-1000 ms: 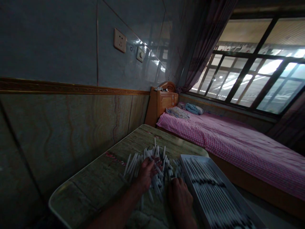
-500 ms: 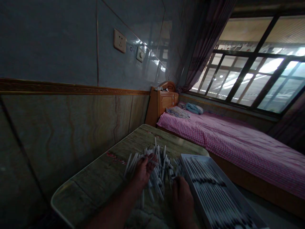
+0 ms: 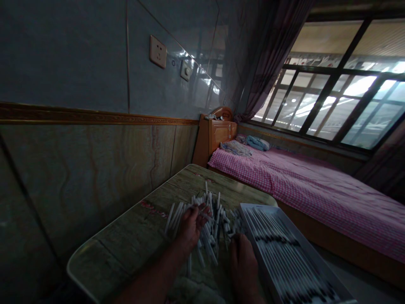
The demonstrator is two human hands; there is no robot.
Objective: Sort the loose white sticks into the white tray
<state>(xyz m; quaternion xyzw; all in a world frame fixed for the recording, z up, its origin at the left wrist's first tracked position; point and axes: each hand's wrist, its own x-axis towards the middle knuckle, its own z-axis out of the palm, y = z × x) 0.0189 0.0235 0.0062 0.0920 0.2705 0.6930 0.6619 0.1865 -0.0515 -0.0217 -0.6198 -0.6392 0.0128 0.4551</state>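
white tray (image 3: 252,236) at 2 o'clock: rows packed | loose white sticks (image 3: 211,240) at 12: heap remains | left hand (image 3: 190,226) closed on sticks | right hand (image 3: 243,261) by tray, grip unclear

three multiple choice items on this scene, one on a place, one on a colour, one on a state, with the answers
1. Where does the loose heap of white sticks lie?
A. on the bed
B. on the tabletop
C. on the windowsill

2. What colour is the checked bedsheet?
A. blue
B. green
C. pink

3. How do the sticks in the tray lie?
A. in parallel rows
B. in a loose heap
C. standing upright

1: B, the heap lies on the tabletop around the left hand.
2: C, pink checks cover the bed.
3: A, they run side by side.
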